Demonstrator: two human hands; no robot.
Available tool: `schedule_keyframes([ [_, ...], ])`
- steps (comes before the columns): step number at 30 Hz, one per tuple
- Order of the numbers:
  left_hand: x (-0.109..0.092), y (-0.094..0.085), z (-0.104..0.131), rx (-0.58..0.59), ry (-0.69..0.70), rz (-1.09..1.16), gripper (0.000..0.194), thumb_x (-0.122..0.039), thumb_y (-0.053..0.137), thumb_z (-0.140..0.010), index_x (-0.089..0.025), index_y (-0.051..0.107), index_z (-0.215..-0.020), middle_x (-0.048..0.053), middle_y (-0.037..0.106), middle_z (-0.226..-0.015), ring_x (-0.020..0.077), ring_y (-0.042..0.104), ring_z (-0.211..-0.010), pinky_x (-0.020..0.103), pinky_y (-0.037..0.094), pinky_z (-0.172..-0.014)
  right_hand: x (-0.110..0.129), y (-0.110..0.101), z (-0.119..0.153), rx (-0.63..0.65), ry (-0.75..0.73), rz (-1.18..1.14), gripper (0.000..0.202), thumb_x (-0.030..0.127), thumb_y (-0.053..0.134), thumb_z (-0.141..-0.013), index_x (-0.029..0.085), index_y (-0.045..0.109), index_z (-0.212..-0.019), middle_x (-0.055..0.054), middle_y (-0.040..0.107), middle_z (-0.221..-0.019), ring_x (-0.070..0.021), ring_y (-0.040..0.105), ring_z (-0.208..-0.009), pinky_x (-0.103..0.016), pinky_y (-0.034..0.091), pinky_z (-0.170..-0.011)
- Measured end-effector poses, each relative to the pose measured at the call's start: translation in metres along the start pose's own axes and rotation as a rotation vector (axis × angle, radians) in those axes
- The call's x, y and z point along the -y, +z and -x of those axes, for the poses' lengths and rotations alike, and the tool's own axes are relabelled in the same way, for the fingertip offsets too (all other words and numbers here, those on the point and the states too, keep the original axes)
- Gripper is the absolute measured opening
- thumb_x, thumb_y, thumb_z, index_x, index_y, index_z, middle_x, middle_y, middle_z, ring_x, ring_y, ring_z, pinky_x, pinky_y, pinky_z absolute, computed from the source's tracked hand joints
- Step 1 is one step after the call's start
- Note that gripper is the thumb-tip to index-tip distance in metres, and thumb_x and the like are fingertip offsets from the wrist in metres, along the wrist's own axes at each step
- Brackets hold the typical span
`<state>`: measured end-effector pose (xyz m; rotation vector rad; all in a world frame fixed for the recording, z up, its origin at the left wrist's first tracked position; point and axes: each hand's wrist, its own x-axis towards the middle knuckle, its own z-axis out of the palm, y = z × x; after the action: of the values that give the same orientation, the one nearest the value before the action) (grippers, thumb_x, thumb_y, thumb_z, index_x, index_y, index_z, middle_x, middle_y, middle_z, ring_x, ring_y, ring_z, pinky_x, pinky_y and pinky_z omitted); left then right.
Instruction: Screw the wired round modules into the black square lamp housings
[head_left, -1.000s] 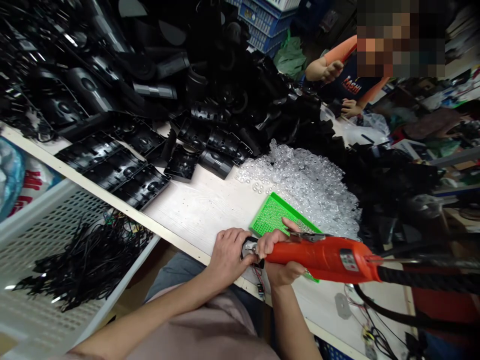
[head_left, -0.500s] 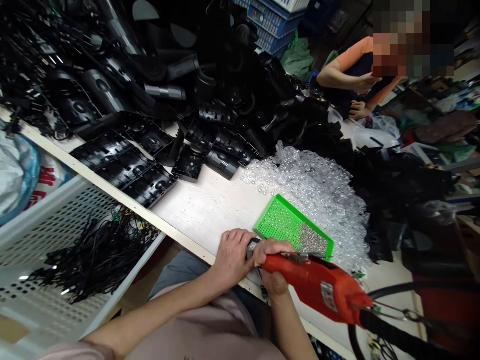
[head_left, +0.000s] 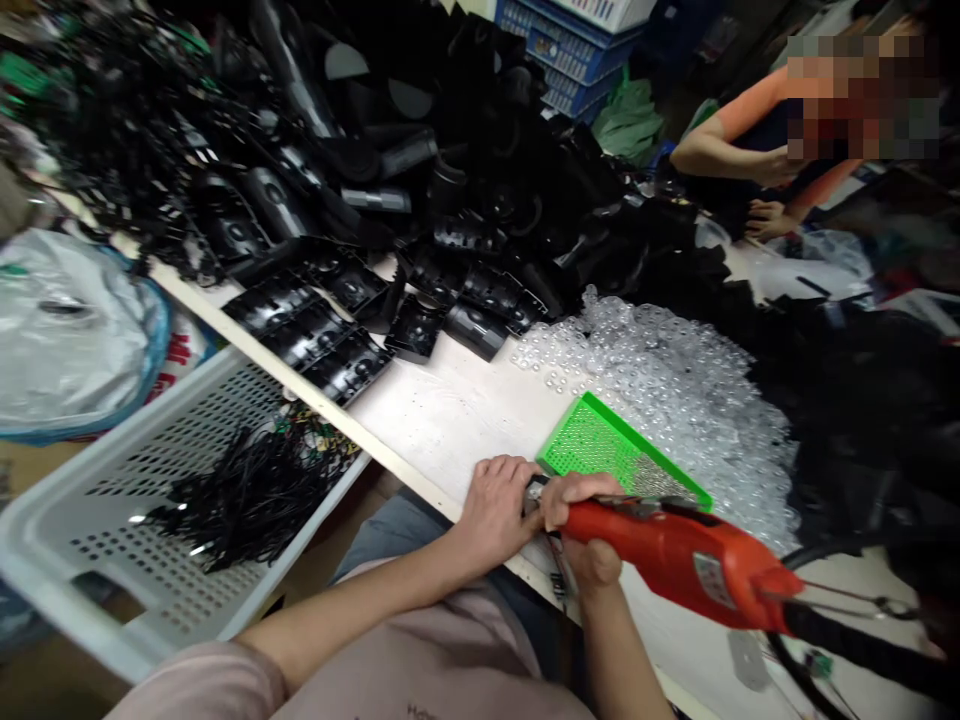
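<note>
Driver (head_left: 682,560): smooth orange-red casing, long and rounded, pale label on the side, thick black cable (head_left: 862,643) at the rear. Tray (head_left: 626,432): bright green, rectangular, perforated floor, small shiny metal pieces (head_left: 656,478) heaped at one end. Discs (head_left: 675,380): clear, glossy, in a loose pile behind the tray. Shells (head_left: 476,330): black, curved, some with hollow sides up, on the pale, flat table (head_left: 450,400). Basket (head_left: 172,445): white, slotted walls, holding a tangle of thin black cords (head_left: 240,500).

Left grip (head_left: 495,510): I see thumb and fingers closed about a small dark part (head_left: 534,493) at the table's near edge, just beside the tray. Right grip (head_left: 581,520): wrapped round the driver's front end, its fingers meeting the left hand at the part.

Hard to make out: the part — mostly covered by both hands, so I cannot tell its full shape; the driver's tip, hidden by fingers; thin wires (head_left: 556,580) below, blurred. The cable runs off at the right edge — cut from my view.
</note>
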<state>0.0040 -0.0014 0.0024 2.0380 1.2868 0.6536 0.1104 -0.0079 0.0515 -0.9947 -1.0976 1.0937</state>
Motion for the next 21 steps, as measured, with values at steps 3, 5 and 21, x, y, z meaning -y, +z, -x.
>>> schedule_keyframes([
  [3, -0.001, 0.000, 0.002, 0.018, -0.010, -0.023, 0.037, -0.038, 0.063, -0.082, -0.021, 0.054, -0.114, 0.006, 0.062, -0.107, 0.0256, 0.054, -0.105, 0.041, 0.038, -0.089, 0.016, 0.001, -0.007, 0.014, -0.090, -0.092, 0.048, 0.060, 0.068, -0.071, 0.027, 0.058, -0.105, 0.008, 0.049, -0.052, -0.0127, 0.044, -0.041, -0.034, 0.048, -0.054],
  [5, 0.001, -0.002, 0.002, 0.035, -0.024, -0.020, 0.046, -0.044, 0.066, -0.079, -0.021, 0.053, -0.117, 0.007, 0.062, -0.108, 0.0264, 0.055, -0.106, 0.042, 0.039, -0.090, 0.027, -0.008, -0.008, -0.010, -0.073, 0.047, 0.056, 0.060, 0.066, -0.073, 0.026, 0.055, -0.116, 0.005, 0.057, -0.061, -0.0163, 0.054, -0.051, -0.037, 0.051, -0.062],
  [21, 0.014, -0.019, -0.005, 0.150, 0.143, -0.017, 0.062, -0.043, 0.078, -0.065, -0.024, 0.052, -0.118, 0.007, 0.062, -0.113, 0.0282, 0.053, -0.110, 0.042, 0.037, -0.094, -0.006, -0.027, 0.040, -0.003, 0.158, 1.230, 0.039, 0.043, 0.038, -0.095, 0.016, 0.063, -0.108, -0.007, 0.073, -0.075, -0.0220, 0.068, -0.067, -0.029, 0.048, -0.061],
])
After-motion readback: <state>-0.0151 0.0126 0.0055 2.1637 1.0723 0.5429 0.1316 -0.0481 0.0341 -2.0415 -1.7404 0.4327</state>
